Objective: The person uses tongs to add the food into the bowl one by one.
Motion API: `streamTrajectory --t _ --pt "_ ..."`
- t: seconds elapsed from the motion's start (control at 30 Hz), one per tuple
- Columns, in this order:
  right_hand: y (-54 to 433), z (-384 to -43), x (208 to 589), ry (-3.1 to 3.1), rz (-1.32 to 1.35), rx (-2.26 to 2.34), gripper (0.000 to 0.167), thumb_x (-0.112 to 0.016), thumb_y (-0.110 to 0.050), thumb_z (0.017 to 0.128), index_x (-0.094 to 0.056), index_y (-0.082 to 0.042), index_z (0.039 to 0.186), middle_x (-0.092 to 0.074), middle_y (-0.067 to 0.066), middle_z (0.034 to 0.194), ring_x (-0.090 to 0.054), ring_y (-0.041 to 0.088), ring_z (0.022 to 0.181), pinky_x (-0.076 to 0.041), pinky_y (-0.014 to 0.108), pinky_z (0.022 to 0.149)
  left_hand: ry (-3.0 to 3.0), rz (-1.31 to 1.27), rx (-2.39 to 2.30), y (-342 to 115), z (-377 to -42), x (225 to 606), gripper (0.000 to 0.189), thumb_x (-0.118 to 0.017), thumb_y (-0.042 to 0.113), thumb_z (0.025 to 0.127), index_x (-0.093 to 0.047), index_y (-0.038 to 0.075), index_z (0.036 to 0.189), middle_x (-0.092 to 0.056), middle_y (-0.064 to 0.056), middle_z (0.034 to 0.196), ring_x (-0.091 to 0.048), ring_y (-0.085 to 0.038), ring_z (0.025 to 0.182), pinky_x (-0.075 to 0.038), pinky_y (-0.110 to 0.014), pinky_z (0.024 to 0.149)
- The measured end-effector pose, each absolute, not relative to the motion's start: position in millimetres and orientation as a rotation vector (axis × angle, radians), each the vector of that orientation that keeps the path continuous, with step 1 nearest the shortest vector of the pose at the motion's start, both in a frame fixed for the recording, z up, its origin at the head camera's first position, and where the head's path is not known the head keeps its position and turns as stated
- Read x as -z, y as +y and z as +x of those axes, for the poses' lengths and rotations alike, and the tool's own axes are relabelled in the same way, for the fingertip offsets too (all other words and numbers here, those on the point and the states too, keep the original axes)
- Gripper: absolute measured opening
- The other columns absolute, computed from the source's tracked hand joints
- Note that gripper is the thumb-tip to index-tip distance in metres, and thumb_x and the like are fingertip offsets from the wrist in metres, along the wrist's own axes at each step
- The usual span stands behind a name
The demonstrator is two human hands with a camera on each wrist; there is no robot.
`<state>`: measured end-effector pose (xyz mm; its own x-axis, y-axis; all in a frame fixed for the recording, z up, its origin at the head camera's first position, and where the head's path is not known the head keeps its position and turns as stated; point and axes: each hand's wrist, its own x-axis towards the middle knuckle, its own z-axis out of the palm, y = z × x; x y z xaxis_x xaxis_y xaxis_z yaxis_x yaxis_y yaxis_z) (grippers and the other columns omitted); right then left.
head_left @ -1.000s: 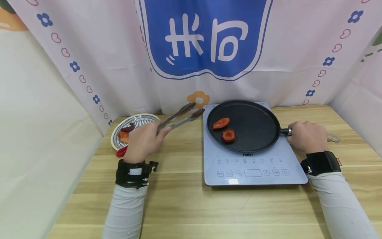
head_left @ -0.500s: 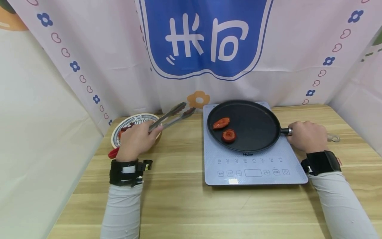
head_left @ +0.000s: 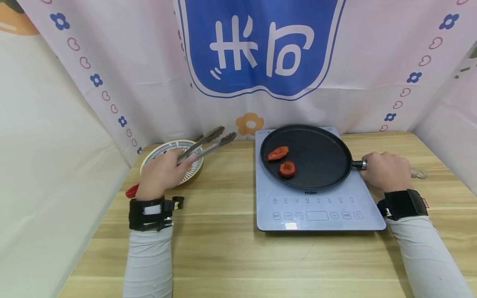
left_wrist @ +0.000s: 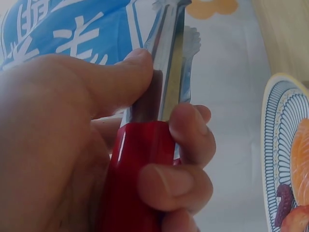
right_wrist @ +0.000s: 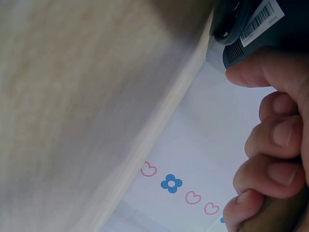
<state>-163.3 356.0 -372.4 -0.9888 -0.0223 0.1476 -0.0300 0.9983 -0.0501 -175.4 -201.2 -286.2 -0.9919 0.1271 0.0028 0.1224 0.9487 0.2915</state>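
My left hand (head_left: 161, 174) grips a pair of metal tongs (head_left: 208, 143) with red handles (left_wrist: 140, 169), held over the patterned plate (head_left: 197, 166) at the back left. The tong tips point right, apart from each other, with nothing between them. In the left wrist view, an orange piece of food (left_wrist: 301, 164) and a dark purple piece (left_wrist: 285, 203) lie on the plate. My right hand (head_left: 385, 170) holds the handle of a flat black frying pan (head_left: 316, 153). In the pan's left part lie an elongated reddish piece (head_left: 278, 153) and a round red slice (head_left: 287, 169).
Under the pan is a white induction cooktop (head_left: 320, 221) with touch controls along its front. The wooden table (head_left: 223, 248) ends at a hanging printed cloth (head_left: 160, 82) behind. Pale cloth also hangs at both sides.
My left hand has moved left with the tongs, from between the plate and the cooktop to over the plate. The right hand and pan stay in place.
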Motion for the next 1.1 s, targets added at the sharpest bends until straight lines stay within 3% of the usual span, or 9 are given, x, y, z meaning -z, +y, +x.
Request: streamTrajectory --t 0.3,0.7,0.97,1.1 --pt "354.0 -162.3 372.2 -2.970 0.044 -0.086 0.014 -0.071 -0.016 0.086 -0.067 -0.010 0.075 -0.050 0.004 0.058 -0.047 0.028 0.056 -0.031 0.040 0.049 3.069 0.202 -0.481 -210.5 -174.2 283.7 0.049 -0.048 0.058 0.108 -0.063 0.012 0.097 -0.054 -0.005 0.076 -0.053 -0.023 0.070 -0.038 -0.034 0.057" --pt "353.8 -162.7 375.4 -2.928 0.054 -0.083 0.015 -0.071 -0.014 0.085 -0.065 -0.012 0.071 -0.049 0.003 0.056 -0.045 0.027 0.054 -0.029 0.039 0.048 3.069 0.164 -0.472 -220.8 -172.4 280.3 0.056 -0.050 0.060 0.106 -0.065 0.007 0.114 -0.057 -0.010 0.085 -0.058 -0.029 0.081 -0.039 -0.035 0.059" --pt "354.6 -162.2 374.0 -2.947 0.057 -0.094 0.014 -0.071 -0.015 0.086 -0.067 -0.010 0.073 -0.050 0.003 0.057 -0.046 0.027 0.055 -0.030 0.039 0.049 3.051 0.168 -0.458 -225.6 -171.4 278.8 0.071 -0.047 0.065 0.106 -0.062 0.001 0.136 -0.066 -0.017 0.109 -0.060 -0.034 0.094 -0.044 -0.036 0.069" --pt "354.5 -162.4 373.5 -2.954 0.058 -0.092 0.015 -0.070 -0.015 0.086 -0.067 -0.010 0.073 -0.050 0.004 0.057 -0.046 0.027 0.055 -0.030 0.039 0.049 3.032 0.146 -0.475 -229.8 -171.1 278.4 0.074 -0.047 0.067 0.105 -0.063 0.003 0.136 -0.066 -0.016 0.105 -0.060 -0.032 0.092 -0.043 -0.034 0.065"
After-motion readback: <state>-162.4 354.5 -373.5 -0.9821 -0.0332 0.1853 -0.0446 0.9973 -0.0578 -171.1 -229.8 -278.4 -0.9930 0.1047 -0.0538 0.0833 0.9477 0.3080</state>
